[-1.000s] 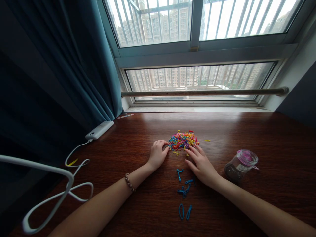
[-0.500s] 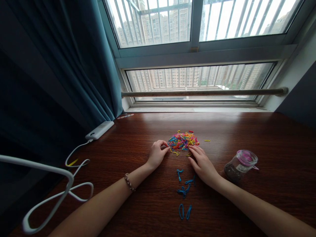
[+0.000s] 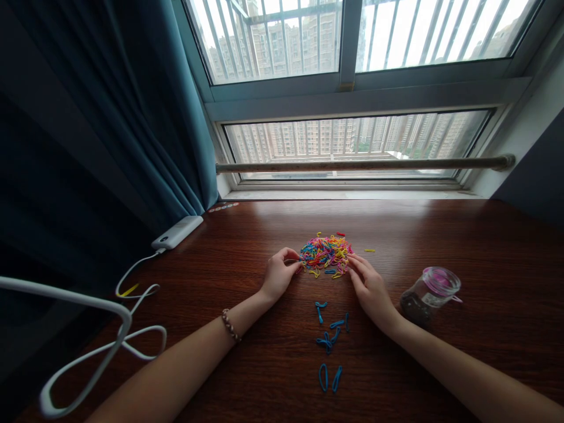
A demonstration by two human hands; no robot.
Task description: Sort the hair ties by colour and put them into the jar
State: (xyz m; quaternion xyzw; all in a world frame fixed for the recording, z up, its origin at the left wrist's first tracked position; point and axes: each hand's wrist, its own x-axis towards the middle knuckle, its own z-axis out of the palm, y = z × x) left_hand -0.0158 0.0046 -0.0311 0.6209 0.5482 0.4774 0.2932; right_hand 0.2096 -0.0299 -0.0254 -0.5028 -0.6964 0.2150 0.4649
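Observation:
A heap of small, multicoloured rubber bands (image 3: 325,251) lies on the dark wood table. At its left edge is my left hand (image 3: 281,273), thumb and forefinger slightly apart with their tips at the bands; nothing held shows between them. My right hand (image 3: 372,294) rests at the heap's right side, fingers stretched out and touching the outer bands. Closer to me lie several blue rubber bands apart from the heap: a small cluster (image 3: 325,341), a band (image 3: 319,312) above it, and two long loops, one left (image 3: 323,377) and one right (image 3: 337,379).
A clear jar (image 3: 429,296) with a pink lid part and dark contents lies tilted right of my right hand. At left, a white power bank (image 3: 177,232) has a white cable (image 3: 127,311) looping forward. A curtain (image 3: 176,117) hangs beside the window. One yellow band (image 3: 369,251) lies right of the heap.
My right hand has shifted right along the heap's front, uncovering a blue and a yellow band there. My left hand has drawn back very slightly, its thumb and forefinger a little farther apart.

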